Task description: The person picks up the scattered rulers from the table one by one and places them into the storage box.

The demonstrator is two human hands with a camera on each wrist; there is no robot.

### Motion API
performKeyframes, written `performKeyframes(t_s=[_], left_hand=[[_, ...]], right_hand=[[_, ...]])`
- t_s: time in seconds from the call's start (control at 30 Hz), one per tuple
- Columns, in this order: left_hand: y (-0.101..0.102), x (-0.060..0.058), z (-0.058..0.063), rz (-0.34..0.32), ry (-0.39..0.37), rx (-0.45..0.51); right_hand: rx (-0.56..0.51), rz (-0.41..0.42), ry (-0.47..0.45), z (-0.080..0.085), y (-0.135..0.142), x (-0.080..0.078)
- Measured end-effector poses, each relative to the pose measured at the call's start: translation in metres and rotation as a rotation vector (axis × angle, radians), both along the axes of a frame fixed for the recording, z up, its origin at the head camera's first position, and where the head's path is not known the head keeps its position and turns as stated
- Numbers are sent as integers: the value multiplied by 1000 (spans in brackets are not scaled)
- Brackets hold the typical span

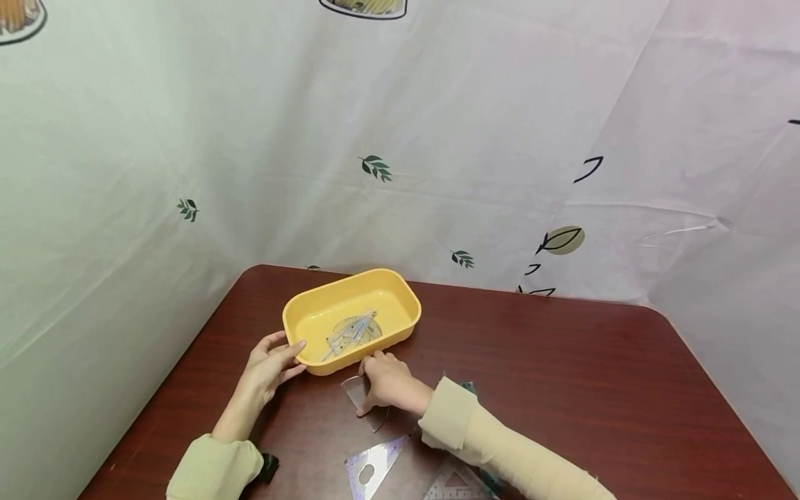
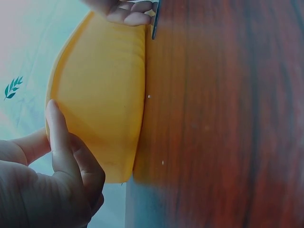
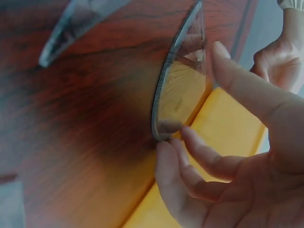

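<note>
A yellow plastic tray [image 1: 400,305] stands toward the back left of the table, with clear measuring tools [image 1: 355,333] lying together inside it. At its near left corner my left hand [image 1: 265,368] grips the rim, thumb over the edge and fingers against the outside. My right hand [image 1: 390,380] holds a clear protractor [image 1: 355,392] just in front of the tray's near wall. In the right wrist view, the fingertips meet one end of the protractor [image 3: 183,90], and its curved edge carries fine tick marks.
Nearer me lie a set square with purple markings [image 1: 375,462] and another clear set square [image 1: 456,482], partly covered by the right sleeve [image 1: 494,434]. A teal-edged piece [image 1: 469,387] shows behind that sleeve. A patterned white cloth [image 1: 437,139] hangs behind the brown table [image 1: 562,368].
</note>
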State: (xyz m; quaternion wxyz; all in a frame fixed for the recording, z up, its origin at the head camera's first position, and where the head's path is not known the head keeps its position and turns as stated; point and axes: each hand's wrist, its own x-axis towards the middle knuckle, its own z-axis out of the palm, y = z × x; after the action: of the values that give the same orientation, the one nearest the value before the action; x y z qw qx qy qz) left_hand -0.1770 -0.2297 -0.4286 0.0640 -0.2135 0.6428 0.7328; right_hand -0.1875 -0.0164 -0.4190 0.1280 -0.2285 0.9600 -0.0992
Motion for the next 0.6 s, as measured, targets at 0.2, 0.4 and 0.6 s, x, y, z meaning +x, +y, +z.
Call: performKeyframes(t_s=[0.2, 0.4, 0.6], left_hand=[[0, 0, 0, -2, 4, -1], [0, 0, -1, 0, 2, -2], [0, 0, -1, 0, 10, -2]], right_hand=[[40, 36, 124, -5, -2, 8], [52, -4, 103, -6, -5, 6], [105, -4, 63, -4, -5, 0]])
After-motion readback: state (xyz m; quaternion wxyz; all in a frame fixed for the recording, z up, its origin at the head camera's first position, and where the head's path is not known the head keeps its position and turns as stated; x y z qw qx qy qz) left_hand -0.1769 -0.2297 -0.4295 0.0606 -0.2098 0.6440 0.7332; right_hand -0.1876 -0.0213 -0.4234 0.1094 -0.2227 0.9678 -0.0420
